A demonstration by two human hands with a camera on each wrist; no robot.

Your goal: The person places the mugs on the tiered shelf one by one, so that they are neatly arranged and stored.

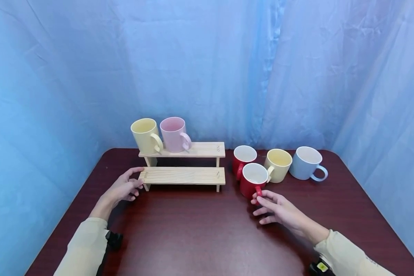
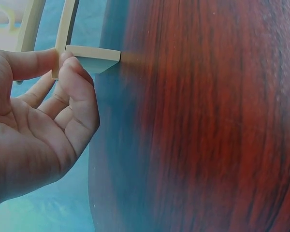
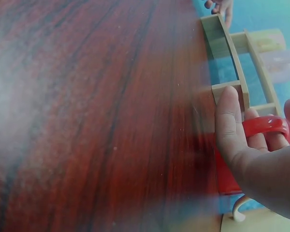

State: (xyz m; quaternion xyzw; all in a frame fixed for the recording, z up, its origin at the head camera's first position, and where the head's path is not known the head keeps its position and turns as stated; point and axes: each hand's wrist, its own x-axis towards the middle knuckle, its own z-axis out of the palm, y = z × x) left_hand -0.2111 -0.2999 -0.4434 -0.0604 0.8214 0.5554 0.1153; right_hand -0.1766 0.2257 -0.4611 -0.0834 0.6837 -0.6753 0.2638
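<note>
A two-step wooden rack (image 1: 183,175) stands on the table, and my left hand (image 1: 124,186) pinches the left end of its lower board. The left wrist view shows thumb and fingers at that board's edge (image 2: 63,36). On the upper step, a yellow mug (image 1: 145,138) and a pink mug (image 1: 173,135) stand upright side by side. At the right, my right hand (image 1: 279,211) holds the front red mug (image 1: 250,188) by its handle (image 3: 266,124). That mug is upright; whether its base touches the table is unclear.
Behind the held mug stands another red mug (image 1: 238,157). A yellow mug (image 1: 279,166) and a light blue mug (image 1: 303,165) stand to its right. The dark red wooden table (image 1: 193,230) reaches back to a pale blue curtain (image 1: 200,69).
</note>
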